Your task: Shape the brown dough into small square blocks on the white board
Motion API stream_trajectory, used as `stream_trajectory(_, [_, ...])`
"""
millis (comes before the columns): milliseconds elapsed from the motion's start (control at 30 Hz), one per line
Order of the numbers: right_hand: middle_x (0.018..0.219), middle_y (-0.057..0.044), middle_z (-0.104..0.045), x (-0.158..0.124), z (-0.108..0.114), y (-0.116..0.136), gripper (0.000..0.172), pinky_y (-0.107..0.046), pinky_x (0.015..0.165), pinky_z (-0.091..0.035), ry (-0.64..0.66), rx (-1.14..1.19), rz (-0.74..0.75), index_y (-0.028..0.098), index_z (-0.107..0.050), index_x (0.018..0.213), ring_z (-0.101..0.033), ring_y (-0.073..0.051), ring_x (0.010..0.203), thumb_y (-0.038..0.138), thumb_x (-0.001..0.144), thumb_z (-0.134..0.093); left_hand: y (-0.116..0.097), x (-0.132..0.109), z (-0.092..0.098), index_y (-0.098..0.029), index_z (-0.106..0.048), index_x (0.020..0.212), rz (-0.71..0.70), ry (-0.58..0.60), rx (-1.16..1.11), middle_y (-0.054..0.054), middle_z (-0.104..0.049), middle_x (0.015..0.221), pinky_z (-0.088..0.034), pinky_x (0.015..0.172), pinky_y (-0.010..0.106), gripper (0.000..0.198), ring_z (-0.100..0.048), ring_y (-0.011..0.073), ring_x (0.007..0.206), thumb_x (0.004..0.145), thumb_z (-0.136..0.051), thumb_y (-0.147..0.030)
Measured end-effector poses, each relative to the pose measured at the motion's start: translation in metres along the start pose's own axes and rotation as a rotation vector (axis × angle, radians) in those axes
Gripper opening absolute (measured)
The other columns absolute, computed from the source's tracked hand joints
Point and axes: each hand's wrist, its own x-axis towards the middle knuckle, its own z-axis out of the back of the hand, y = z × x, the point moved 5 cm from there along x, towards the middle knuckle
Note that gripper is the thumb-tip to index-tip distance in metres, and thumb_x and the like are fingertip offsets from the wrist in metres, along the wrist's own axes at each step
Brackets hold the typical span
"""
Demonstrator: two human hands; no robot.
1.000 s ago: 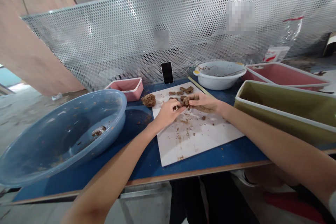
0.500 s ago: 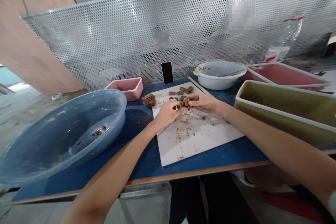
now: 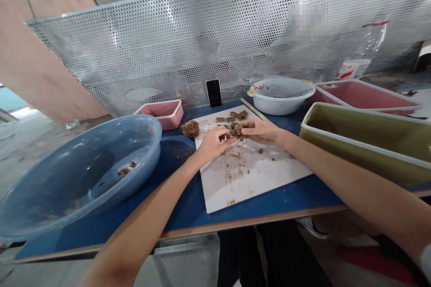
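Over the white board (image 3: 222,188), my left hand (image 3: 212,142) and my right hand (image 3: 264,133) meet, both closed around a small lump of brown clay (image 3: 238,131). Clay smears the fingers of my right hand, and its lump is partly hidden by them. Just beyond the hands, several short brown clay pieces (image 3: 239,115) lie on the board. A bigger, rough clay clump (image 3: 190,128) rests at the board's left edge. Crumbs and brown stains are scattered over the board's nearer half.
A large blue basin (image 3: 148,161) stands left, with a small pink tub (image 3: 173,114) behind it. A phone (image 3: 214,93) leans on the perforated metal screen (image 3: 141,54). Right are a white basin (image 3: 279,106), a stick (image 3: 256,111), a pink tray (image 3: 370,85), a green planter box (image 3: 336,143) and a plastic bottle (image 3: 362,54).
Both hands stay closed at the same spot over the board, with only slight finger movement. The whole view has shifted very slightly.
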Motion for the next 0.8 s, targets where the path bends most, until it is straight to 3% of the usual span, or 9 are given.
stream_trajectory(167, [0.101,-0.007,-0.077,0.0,0.0,0.0,0.046,-0.034,0.086,-0.048,0.006,0.015,0.011,0.019,-0.087,0.099,-0.063,-0.018,0.093,0.057,0.079,-0.104,0.004,0.0,0.0,-0.02,-0.081,0.099,-0.005,0.004,0.005,0.008,-0.08,0.1,-0.058,0.088,0.04,0.036,-0.074,0.0261,0.095,0.109,-0.074,-0.054])
stream_trajectory(400, [0.1,-0.006,-0.078,0.001,0.005,-0.002,0.05,-0.033,0.087,-0.049,-0.05,0.018,-0.026,0.02,-0.089,0.102,-0.064,-0.018,0.092,0.055,0.073,-0.108,0.019,0.002,0.006,-0.021,-0.083,0.106,0.021,-0.042,0.108,0.01,-0.084,0.108,-0.061,0.101,0.045,0.027,-0.077,0.0289,0.106,0.114,-0.069,-0.042])
stream_trajectory(800, [0.104,-0.009,-0.081,0.004,0.012,0.001,0.052,-0.038,0.093,-0.052,-0.057,-0.23,-0.065,0.02,-0.086,0.103,-0.069,-0.022,0.096,0.059,0.075,-0.104,0.039,0.002,0.006,-0.021,-0.082,0.111,0.069,-0.035,0.182,0.011,-0.084,0.113,-0.061,0.108,0.046,0.023,-0.078,0.0301,0.112,0.115,-0.065,-0.037])
